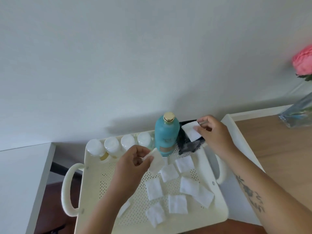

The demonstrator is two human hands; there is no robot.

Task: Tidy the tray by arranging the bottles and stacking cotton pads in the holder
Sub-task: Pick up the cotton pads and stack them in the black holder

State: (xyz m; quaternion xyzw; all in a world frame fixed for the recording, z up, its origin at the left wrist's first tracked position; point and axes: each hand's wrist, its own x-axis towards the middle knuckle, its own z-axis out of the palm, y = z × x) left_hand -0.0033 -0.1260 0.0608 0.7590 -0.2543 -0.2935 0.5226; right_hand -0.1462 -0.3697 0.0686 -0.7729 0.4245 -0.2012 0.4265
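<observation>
Left hand (133,168) pinching white square cotton pad (157,162) over cream perforated tray (91,183), right hand (214,132) pinching second pad (191,132) over black mesh holder (187,146) in far right corner, teal gold-capped bottle (166,134) beside it, more pads (177,204) strewn.

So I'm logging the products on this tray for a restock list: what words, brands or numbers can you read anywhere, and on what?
No text here can be read.
Teal bottle: a faint gold mark on its front, too blurred to read.
Four small white-capped bottles: no label text shows.
Forearm tattoo: may include lettering, too blurred to read.
</observation>
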